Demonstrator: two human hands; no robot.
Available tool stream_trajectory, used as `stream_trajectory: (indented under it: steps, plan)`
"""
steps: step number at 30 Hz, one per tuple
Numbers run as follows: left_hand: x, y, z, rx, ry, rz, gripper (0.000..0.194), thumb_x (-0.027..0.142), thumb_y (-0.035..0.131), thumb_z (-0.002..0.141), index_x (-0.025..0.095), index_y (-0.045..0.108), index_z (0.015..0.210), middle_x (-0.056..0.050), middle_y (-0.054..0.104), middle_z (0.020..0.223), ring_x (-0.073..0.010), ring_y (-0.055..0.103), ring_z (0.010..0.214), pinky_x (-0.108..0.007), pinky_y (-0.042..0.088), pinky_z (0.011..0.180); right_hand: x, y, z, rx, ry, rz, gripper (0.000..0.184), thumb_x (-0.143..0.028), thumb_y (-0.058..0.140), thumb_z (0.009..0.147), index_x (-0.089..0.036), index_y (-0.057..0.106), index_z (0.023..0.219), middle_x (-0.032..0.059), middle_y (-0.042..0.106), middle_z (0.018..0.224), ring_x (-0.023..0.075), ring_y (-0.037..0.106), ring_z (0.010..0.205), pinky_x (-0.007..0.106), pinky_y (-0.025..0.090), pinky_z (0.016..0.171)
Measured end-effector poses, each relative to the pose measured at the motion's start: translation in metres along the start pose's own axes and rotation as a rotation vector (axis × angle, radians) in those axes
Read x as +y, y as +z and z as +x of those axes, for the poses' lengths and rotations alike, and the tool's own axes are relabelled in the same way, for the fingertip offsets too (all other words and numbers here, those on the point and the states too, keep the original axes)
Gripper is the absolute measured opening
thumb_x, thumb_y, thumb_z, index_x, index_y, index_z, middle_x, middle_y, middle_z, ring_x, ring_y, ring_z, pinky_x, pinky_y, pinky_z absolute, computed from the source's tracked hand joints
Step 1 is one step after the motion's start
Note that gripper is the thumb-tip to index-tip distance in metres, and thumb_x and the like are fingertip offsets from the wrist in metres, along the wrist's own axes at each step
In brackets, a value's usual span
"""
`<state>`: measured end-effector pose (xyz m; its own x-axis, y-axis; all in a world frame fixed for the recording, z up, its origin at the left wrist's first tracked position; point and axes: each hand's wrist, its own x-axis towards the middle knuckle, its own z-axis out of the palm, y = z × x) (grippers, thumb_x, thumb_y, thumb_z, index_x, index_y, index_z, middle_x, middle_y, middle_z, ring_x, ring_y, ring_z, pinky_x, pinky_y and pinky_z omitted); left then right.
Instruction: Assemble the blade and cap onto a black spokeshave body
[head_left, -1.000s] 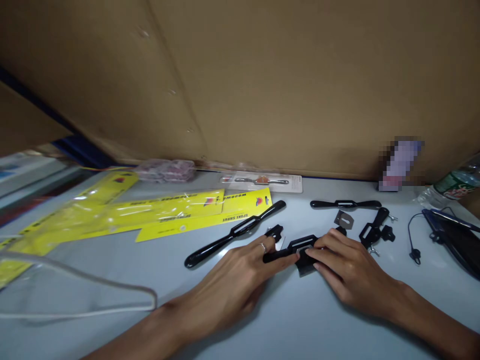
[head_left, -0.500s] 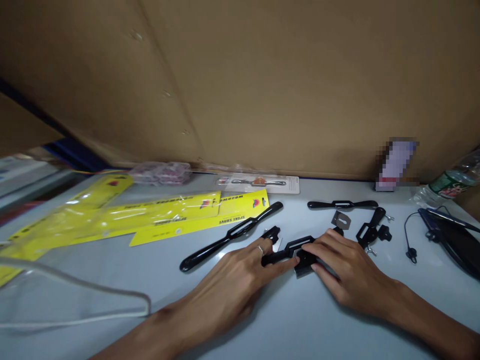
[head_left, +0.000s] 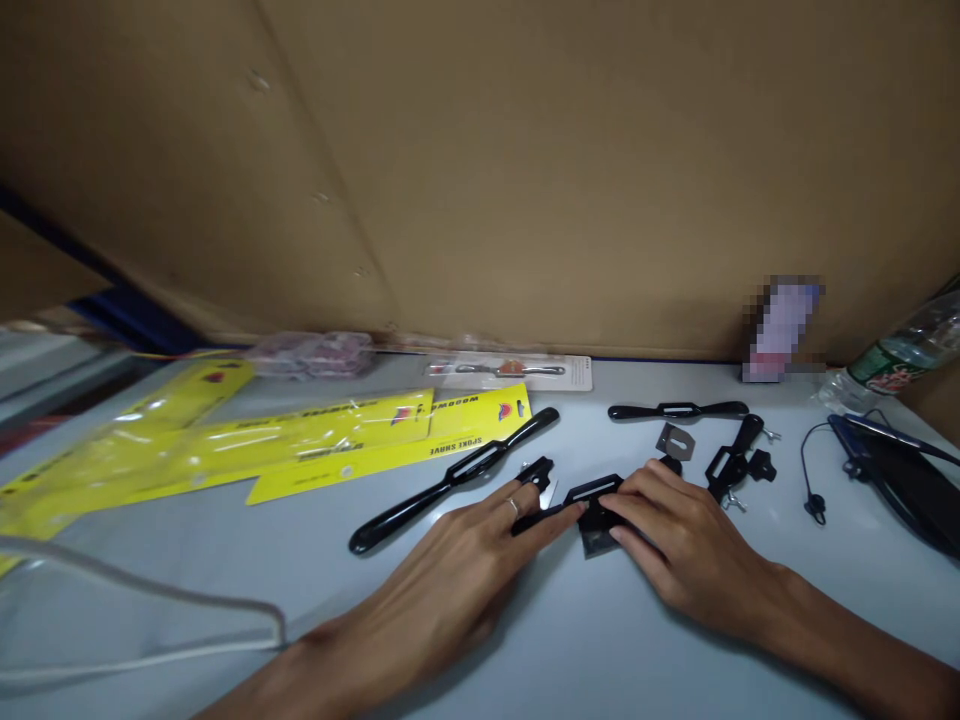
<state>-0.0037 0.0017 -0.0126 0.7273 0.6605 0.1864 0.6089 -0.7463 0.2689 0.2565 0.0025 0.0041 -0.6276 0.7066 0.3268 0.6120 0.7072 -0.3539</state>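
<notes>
Lower left: white looped wire (head_left: 142,590) over the pale tabletop (head_left: 225,560). Left side: yellow cards (head_left: 390,452) overlapping, clear plastic over some. Behind them, by the cardboard wall, clear packs with pinkish contents (head_left: 311,354).

Centre: black two-handled tool (head_left: 454,482) lying slantwise, just above the left hand (head_left: 480,550). That hand, ringed, has one fingertip on the dark plate (head_left: 600,545); other fingers partly hidden, cannot tell whether they grip the handle beneath.

Lower centre: second black tool (head_left: 574,494), the one being worked, lies between the hands, plate at its middle. Right hand (head_left: 671,530): fingers bunched, thumb and forefinger pinching the plate's right side.

Right of centre: third black tool (head_left: 679,410), slotted blade (head_left: 664,442) below it, then a black frame (head_left: 721,484) with wing screws beside.

Far right: plastic bottle (head_left: 885,372), tilted.
</notes>
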Motion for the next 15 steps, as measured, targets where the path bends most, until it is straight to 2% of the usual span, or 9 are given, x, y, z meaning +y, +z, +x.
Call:
stream_trajectory:
  steps: [4, 11, 14, 15]
  plan:
    - [-0.001, 0.0, 0.0, -0.006, -0.009, 0.011, 0.098, -0.006, 0.044, 0.063, 0.028, 0.038, 0.154, -0.01, 0.062, 0.112, -0.0259, 0.064, 0.093, -0.037, 0.058, 0.071, -0.001, 0.0, 0.0, -0.007, 0.019, 0.022, 0.025, -0.015, 0.047, 0.1, -0.014, 0.067, 0.114, 0.0108, 0.064, 0.099, 0.0244, 0.056, 0.091, 0.041, 0.054, 0.077]
    - [-0.003, -0.001, -0.001, 0.086, 0.026, 0.026, 0.094, -0.007, 0.038, 0.067, 0.036, 0.046, 0.15, -0.009, 0.067, 0.11, -0.0217, 0.07, 0.084, -0.034, 0.06, 0.068, -0.001, -0.002, 0.001, -0.034, 0.013, 0.014, 0.027, -0.009, 0.048, 0.097, -0.015, 0.069, 0.112, 0.0097, 0.066, 0.1, 0.0235, 0.056, 0.095, 0.036, 0.052, 0.079]
    - [-0.013, 0.008, -0.009, 0.089, 0.063, 0.049, 0.091, -0.003, 0.04, 0.071, 0.039, 0.044, 0.152, -0.008, 0.069, 0.119, -0.0235, 0.073, 0.096, -0.035, 0.062, 0.077, -0.002, -0.003, 0.003, -0.077, -0.011, -0.047, 0.025, -0.01, 0.051, 0.096, -0.014, 0.07, 0.112, 0.009, 0.067, 0.1, 0.0222, 0.056, 0.096, 0.033, 0.052, 0.081]
    - [-0.019, 0.014, -0.012, 0.138, 0.031, 0.068, 0.088, -0.001, 0.041, 0.074, 0.042, 0.045, 0.15, -0.006, 0.07, 0.121, -0.0241, 0.073, 0.098, -0.035, 0.062, 0.078, -0.002, -0.003, 0.003, -0.083, -0.01, -0.071, 0.023, -0.012, 0.053, 0.096, -0.014, 0.07, 0.112, 0.0087, 0.067, 0.1, 0.0218, 0.056, 0.096, 0.033, 0.052, 0.081]
